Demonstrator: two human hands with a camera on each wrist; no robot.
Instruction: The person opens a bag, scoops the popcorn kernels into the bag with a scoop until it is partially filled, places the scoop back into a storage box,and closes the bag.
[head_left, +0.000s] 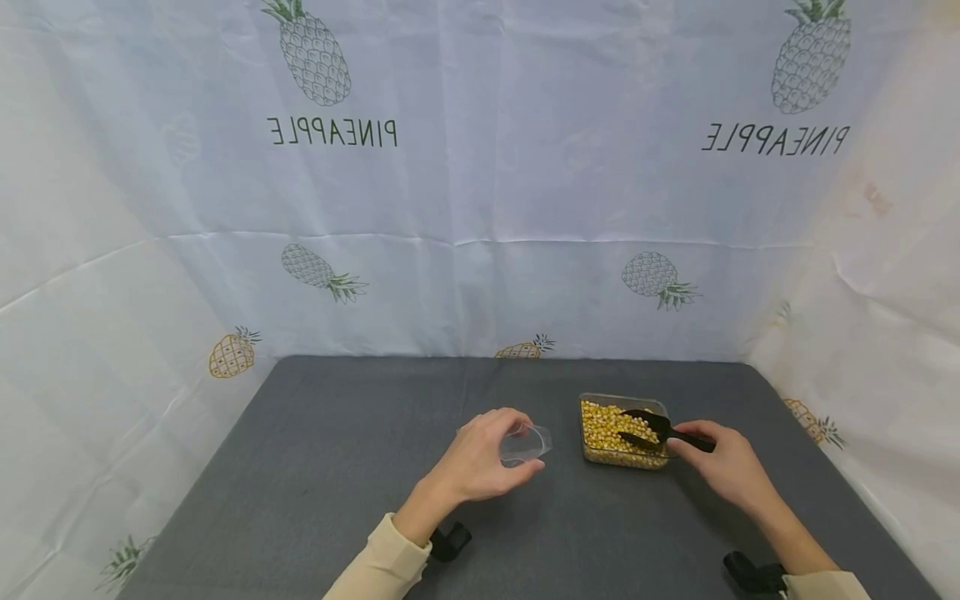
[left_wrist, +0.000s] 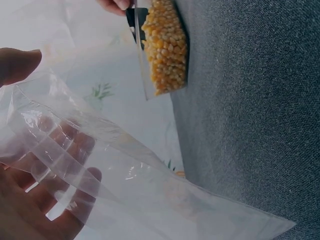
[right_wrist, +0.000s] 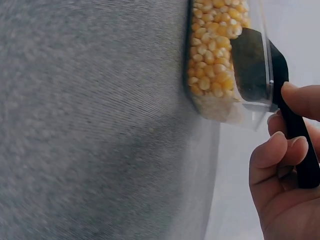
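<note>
A black scoop lies with its head in a clear rectangular container of yellow corn kernels. My right hand grips its handle, thumb on one side and fingers curled on the other, at the container's right end. In the right wrist view the scoop's head shows through the clear wall beside the kernels. To the left of the container, my left hand holds a clear plastic bag with its mouth spread. The fingers show through the film, and the thumb stands apart on the opposite side.
Both hands are over a dark grey cloth-covered table. A white curtain printed with pineapples surrounds it at the back and sides. A black strap is on the left wrist, another black strap on the right.
</note>
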